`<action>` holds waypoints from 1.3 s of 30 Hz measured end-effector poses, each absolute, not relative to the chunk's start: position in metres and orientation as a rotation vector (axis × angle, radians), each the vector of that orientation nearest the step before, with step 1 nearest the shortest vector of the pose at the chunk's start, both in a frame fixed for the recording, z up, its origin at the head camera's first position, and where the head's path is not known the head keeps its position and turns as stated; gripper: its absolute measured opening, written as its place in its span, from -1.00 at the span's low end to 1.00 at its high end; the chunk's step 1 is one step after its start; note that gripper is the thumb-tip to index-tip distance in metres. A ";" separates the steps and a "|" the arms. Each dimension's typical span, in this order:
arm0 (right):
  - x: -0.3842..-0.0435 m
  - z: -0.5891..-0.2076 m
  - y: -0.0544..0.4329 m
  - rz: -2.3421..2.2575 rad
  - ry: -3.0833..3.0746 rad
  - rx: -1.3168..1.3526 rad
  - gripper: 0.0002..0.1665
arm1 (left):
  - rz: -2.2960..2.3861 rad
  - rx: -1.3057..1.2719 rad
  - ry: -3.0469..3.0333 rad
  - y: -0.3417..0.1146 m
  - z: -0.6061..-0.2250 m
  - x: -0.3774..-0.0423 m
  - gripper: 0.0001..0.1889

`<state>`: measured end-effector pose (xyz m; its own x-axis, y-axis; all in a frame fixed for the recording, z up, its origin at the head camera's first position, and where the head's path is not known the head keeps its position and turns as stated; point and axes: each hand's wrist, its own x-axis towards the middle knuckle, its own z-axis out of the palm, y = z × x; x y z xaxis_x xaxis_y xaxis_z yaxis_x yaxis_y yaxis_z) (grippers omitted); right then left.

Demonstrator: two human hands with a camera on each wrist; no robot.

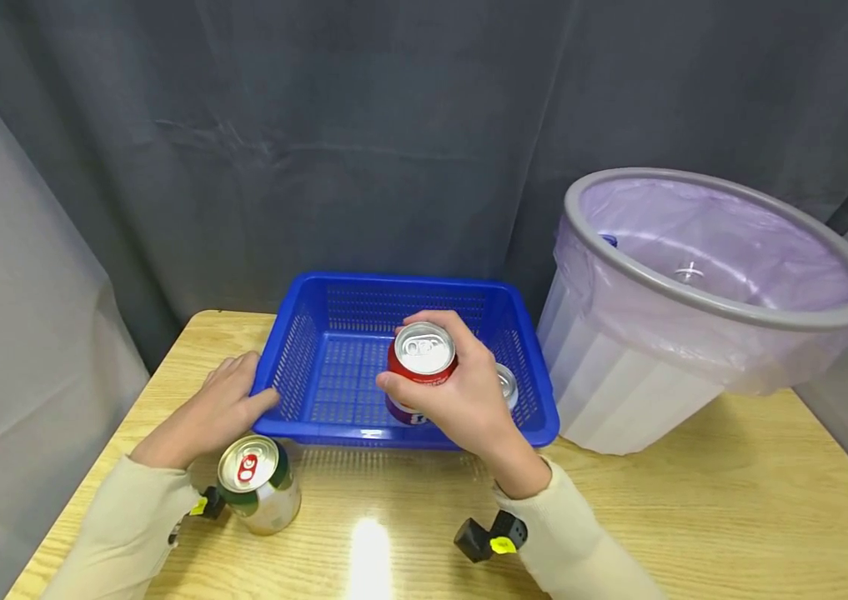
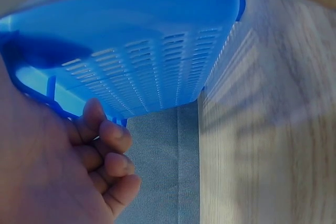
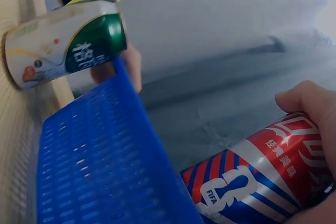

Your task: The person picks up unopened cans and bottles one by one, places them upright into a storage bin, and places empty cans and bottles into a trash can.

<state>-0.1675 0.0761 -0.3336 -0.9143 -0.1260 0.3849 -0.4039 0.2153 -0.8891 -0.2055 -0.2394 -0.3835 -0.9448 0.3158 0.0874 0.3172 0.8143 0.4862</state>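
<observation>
My right hand [image 1: 469,383] grips a red drink can [image 1: 425,348] by its upper part, thumb on one side and fingers round the other. The can is held over the blue plastic basket [image 1: 371,432]; its red, blue and silver striped lower part [image 3: 252,182] shows in the right wrist view. My left hand [image 1: 224,408] is at the basket's left rim, thumb over the edge and the other fingers curled outside. Just beside that hand, a white and green can [image 1: 266,492] stands upright on the table. Another can [image 1: 506,386] sits inside the basket, partly hidden by my right hand.
A white waste bin [image 1: 611,375] with a purple liner and grey rim stands tilted right of the basket. Inside it lies a clear bottle-like item [image 1: 688,272]. A grey curtain [image 1: 393,167] hangs behind the wooden table [image 1: 656,517].
</observation>
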 end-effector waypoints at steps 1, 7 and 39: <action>-0.169 -0.336 0.075 1.755 -2.268 0.489 -0.29 | -0.799 -0.522 -2.989 -0.239 -0.384 -0.205 -0.73; -0.174 -0.344 0.073 1.731 -2.301 0.438 -0.30 | -0.800 -0.521 -2.979 -0.239 -0.384 -0.204 -0.74; -0.187 -0.362 0.071 1.493 -2.641 0.355 -0.30 | -0.821 -0.509 -3.009 -0.238 -0.382 -0.204 -0.70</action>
<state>-0.1869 0.0709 -0.3618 -0.9692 -0.1582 0.1889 -0.2434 0.4958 -0.8336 -0.2037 -0.2381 -0.3820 -0.9480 0.3115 0.0656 0.3016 0.8131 0.4979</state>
